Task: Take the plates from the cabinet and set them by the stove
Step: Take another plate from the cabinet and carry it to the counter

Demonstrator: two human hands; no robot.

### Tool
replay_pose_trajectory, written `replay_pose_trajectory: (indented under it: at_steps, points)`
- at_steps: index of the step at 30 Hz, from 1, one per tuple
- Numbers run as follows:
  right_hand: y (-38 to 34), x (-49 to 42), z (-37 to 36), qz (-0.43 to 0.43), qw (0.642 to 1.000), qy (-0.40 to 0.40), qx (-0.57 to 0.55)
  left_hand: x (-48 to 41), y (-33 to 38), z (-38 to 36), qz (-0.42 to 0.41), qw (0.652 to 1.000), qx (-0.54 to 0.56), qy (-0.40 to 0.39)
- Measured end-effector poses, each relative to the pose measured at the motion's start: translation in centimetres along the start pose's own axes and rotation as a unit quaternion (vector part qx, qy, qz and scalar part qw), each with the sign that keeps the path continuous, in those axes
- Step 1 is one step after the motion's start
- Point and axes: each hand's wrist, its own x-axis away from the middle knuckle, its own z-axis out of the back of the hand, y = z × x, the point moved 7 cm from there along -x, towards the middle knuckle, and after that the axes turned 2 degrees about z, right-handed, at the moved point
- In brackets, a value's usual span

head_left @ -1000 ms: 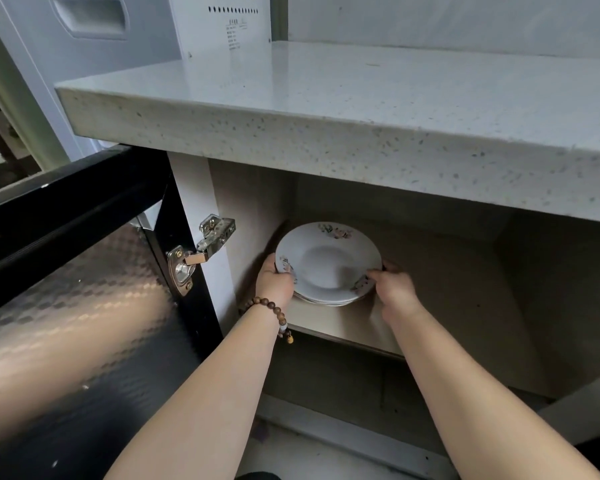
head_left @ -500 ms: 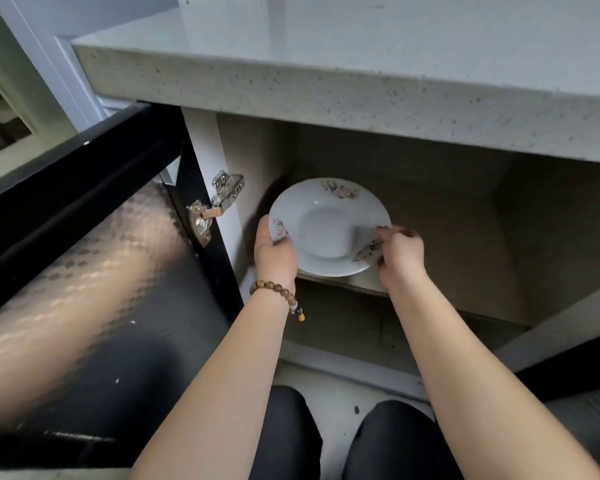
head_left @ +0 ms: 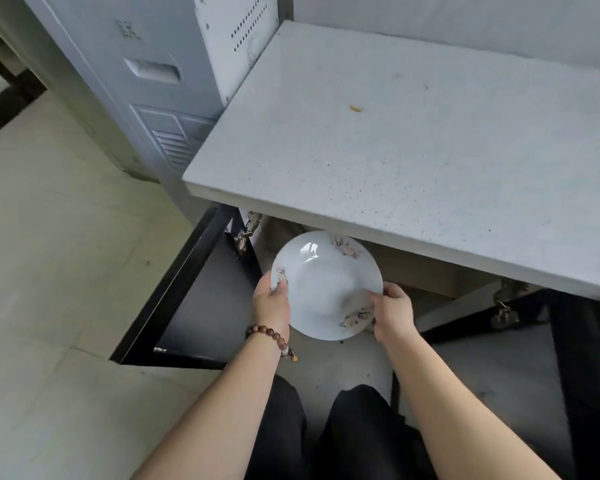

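Note:
White plates (head_left: 326, 282) with small flower prints on the rim are held level in front of the open cabinet, just below the counter's front edge. Only the top plate's face shows. My left hand (head_left: 272, 304) grips the left rim, thumb on top. My right hand (head_left: 392, 311) grips the lower right rim. The cabinet's inside is mostly hidden under the countertop (head_left: 413, 150). No stove is in view.
A black cabinet door (head_left: 194, 299) stands open on the left, a second black door (head_left: 575, 358) on the right. A grey-white appliance (head_left: 160, 71) stands left of the counter. Beige floor tiles (head_left: 49, 271) spread to the left. My dark-trousered knees (head_left: 326, 427) are below.
The plates have come off the cabinet shelf and out past the counter's edge, still held by both hands. The view has risen and now looks down on the countertop.

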Motion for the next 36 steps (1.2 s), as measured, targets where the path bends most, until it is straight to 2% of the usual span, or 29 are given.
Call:
replay_pose_trajectory:
  at_steps: [12, 18, 27, 36]
  points:
    - [-3.4, 14.0, 4.9, -0.049, 0.998, -0.023, 0.019, 14.3, 5.2, 4.4, 0.051, 0.996, -0.064, 0.035]
    - [-7.8, 18.9, 4.8, 0.005, 0.997, -0.068, 0.027, 18.4, 8.6, 6.3, 0.024, 0.997, -0.043, 0.056]
    - [-14.5, 21.9, -0.7, 0.100, 0.978, -0.174, 0.057, 21.1, 13.7, 9.7, -0.022, 0.991, 0.047, 0.126]
    - [-14.9, 28.9, -11.4, 0.112, 0.939, -0.307, 0.105, 24.4, 16.1, 20.5, -0.062, 0.954, 0.143, 0.255]
